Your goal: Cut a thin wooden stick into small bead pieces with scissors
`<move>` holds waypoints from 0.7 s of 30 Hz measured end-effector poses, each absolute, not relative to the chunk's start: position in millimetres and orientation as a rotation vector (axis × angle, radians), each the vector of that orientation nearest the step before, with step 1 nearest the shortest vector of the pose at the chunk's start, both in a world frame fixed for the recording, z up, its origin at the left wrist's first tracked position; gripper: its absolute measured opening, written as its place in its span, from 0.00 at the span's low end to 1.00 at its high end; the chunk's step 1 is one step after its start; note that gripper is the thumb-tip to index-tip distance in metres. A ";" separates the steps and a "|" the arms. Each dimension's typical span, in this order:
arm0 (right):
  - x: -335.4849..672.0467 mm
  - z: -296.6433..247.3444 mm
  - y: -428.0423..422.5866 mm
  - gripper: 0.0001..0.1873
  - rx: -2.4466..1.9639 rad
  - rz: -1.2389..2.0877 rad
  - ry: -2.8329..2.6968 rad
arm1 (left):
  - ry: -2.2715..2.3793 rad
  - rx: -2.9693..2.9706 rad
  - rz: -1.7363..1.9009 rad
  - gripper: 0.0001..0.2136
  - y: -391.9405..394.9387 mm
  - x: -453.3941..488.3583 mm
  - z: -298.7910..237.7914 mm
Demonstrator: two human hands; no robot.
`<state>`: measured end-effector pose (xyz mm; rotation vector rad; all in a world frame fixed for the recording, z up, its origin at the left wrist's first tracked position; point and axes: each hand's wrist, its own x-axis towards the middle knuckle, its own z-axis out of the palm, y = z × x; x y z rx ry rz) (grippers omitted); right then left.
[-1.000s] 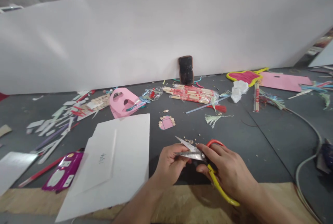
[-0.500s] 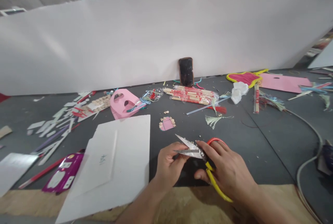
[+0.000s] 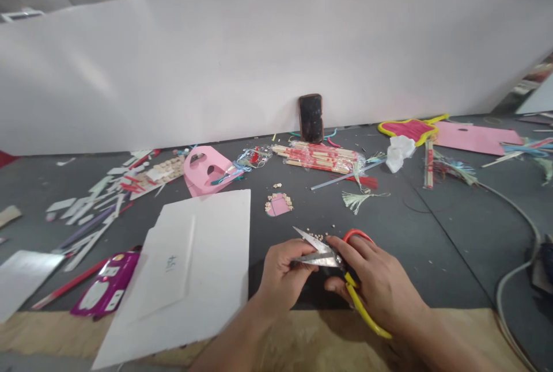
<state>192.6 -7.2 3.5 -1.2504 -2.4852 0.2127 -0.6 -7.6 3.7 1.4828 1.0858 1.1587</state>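
My right hand (image 3: 375,271) is closed round a pair of scissors (image 3: 325,259) with one red and one yellow handle. The blades stand apart and point left. At their tips, my left hand (image 3: 283,274) is closed in a pinch; what its fingers hold is hidden behind the lower blade. Just beyond the blades lie several small pale bits (image 3: 318,237) on the dark table. Farther off is a small pink card piece (image 3: 279,204) with pale bits stuck along its edge.
White boards (image 3: 199,268) lie left of my hands, beside a purple packet (image 3: 108,283). A phone (image 3: 311,118) leans on the white panel behind red-wrapped chopsticks (image 3: 319,157). Pale tassels (image 3: 356,199) lie to the right, and a grey cable (image 3: 514,213) curves along the right side.
The scissors and both hands have shifted very slightly in view. More of the pale bits beyond the blades now shows. My grip on the scissors is the same.
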 end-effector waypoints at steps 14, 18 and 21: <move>196.1 4.3 -13.2 0.21 -1.293 0.250 -2.442 | 1.060 1.555 1.184 0.09 -10.9 3.7 -4.0; 193.9 2.8 -10.9 0.21 -1.349 0.204 -2.432 | 1.133 1.550 1.185 0.06 -10.0 3.8 -7.1; 192.3 4.6 -9.3 0.23 -1.353 0.153 -2.440 | 1.133 1.599 1.222 0.07 -8.5 2.9 -7.8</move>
